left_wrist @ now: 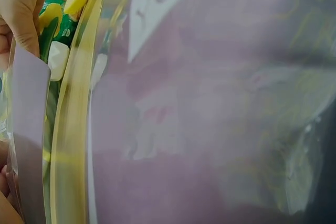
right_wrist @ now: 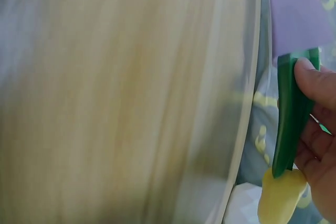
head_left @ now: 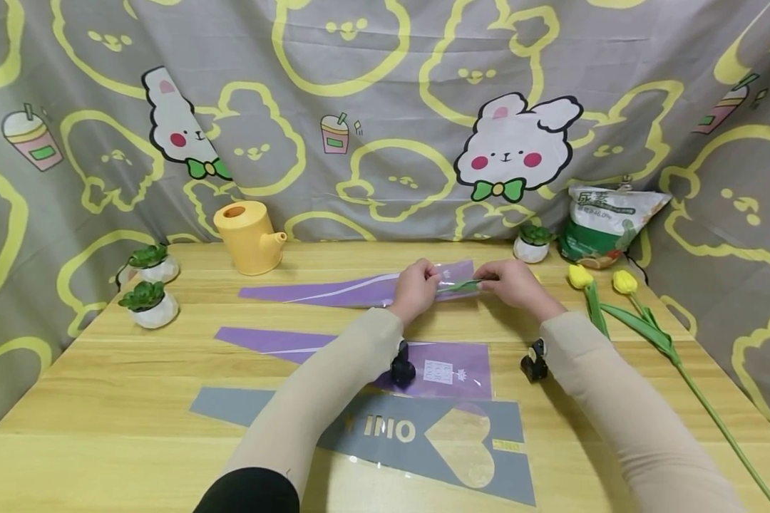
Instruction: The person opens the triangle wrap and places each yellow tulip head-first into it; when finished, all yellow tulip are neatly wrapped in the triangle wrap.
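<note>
My left hand (head_left: pixel 417 288) pinches the wide end of a purple flower sleeve (head_left: pixel 366 291), the farthest of the sleeves on the table. Beside it, my right hand (head_left: pixel 513 285) grips a yellow tulip by its green leaf and stem. In the right wrist view the tulip's yellow bloom (right_wrist: pixel 281 198) hangs below the fingers, and my thumb presses the leaf (right_wrist: pixel 289 114). The leaf's other end meets the sleeve's mouth (right_wrist: pixel 302 40), its stem hidden there. Between the hands, a strip of green (head_left: pixel 458 286) shows at the sleeve.
Nearer me lie another purple sleeve (head_left: pixel 455 370) and a grey sleeve (head_left: pixel 385 434) with a heart window. Two yellow tulips (head_left: pixel 625 282) lie at the right. Behind stand a yellow watering can (head_left: pixel 250 239), a potted succulent (head_left: pixel 531 244) and a fertiliser bag (head_left: pixel 606 228); two succulents (head_left: pixel 149 305) stand left.
</note>
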A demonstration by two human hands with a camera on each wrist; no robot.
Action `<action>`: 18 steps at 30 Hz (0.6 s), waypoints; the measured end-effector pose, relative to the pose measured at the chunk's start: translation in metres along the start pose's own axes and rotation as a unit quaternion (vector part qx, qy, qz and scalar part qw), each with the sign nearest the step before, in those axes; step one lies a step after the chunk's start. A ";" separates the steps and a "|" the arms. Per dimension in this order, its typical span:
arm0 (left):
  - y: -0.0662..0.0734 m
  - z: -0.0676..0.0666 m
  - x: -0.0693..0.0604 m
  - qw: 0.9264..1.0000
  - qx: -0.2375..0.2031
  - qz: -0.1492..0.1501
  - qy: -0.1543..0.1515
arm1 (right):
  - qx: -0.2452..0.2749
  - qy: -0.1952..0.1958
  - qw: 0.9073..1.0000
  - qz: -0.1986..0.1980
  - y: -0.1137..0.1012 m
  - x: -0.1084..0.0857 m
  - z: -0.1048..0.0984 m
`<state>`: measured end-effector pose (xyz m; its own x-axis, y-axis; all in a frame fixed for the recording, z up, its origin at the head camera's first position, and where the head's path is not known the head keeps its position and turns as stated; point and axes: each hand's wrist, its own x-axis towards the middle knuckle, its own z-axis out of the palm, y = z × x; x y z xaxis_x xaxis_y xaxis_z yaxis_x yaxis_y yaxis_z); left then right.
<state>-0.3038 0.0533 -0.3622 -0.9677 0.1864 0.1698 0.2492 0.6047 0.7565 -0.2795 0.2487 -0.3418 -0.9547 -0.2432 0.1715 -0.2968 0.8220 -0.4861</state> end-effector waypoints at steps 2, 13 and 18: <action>0.000 0.000 0.000 1.000 -0.003 -0.002 0.000 | -0.001 -0.002 1.000 -0.002 -0.001 0.001 0.002; -0.002 0.001 -0.002 1.000 -0.009 0.004 -0.003 | -0.003 -0.038 0.999 -0.001 -0.003 0.003 0.007; -0.004 0.001 -0.002 1.000 -0.014 -0.002 -0.006 | 0.004 -0.060 0.998 0.014 -0.001 0.003 0.005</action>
<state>-0.3024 0.0512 -0.3657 -0.9682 0.1932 0.1592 0.2438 0.5834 0.7747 -0.2823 0.2451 -0.3450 -0.9583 -0.2803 0.0552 -0.2701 0.8257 -0.4953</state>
